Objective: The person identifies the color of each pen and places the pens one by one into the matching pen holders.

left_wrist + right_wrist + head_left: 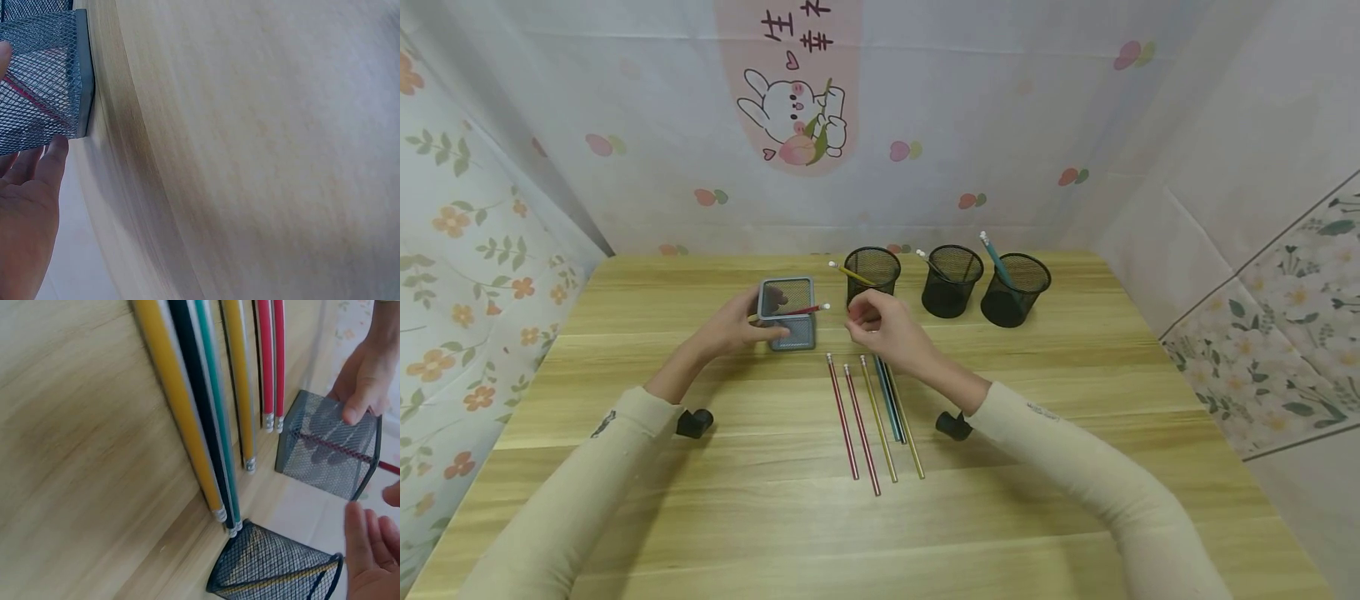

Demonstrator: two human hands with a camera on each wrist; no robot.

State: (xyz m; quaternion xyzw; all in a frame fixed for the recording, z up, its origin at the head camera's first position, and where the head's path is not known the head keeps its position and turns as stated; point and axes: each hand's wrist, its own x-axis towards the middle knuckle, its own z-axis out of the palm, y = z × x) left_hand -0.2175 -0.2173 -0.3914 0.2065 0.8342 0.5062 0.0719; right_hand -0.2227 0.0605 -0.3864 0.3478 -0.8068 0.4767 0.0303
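My left hand (733,325) grips a grey square mesh pencil holder (793,336), thumb on its near side and fingers round the far side. Inside it leans a red pencil (805,310), its white eraser end sticking out past the rim to the right. My right hand (891,333) hovers just right of that eraser, in front of a round black mesh holder (872,260). In the right wrist view its fingers (357,537) are loosely bent, with nothing between them and the thumb. On the table below lie red pencils (842,417), yellow pencils (880,421), a teal pencil (887,400) and a black pencil (895,404).
Two more round black mesh holders stand to the right, the middle one (946,296) with a dark pencil (932,265) and the far right one (1006,307) with a teal pencil (994,254). A yellow pencil (850,272) leans in the first. Behind the wooden table (737,517) hangs a printed curtain (940,108).
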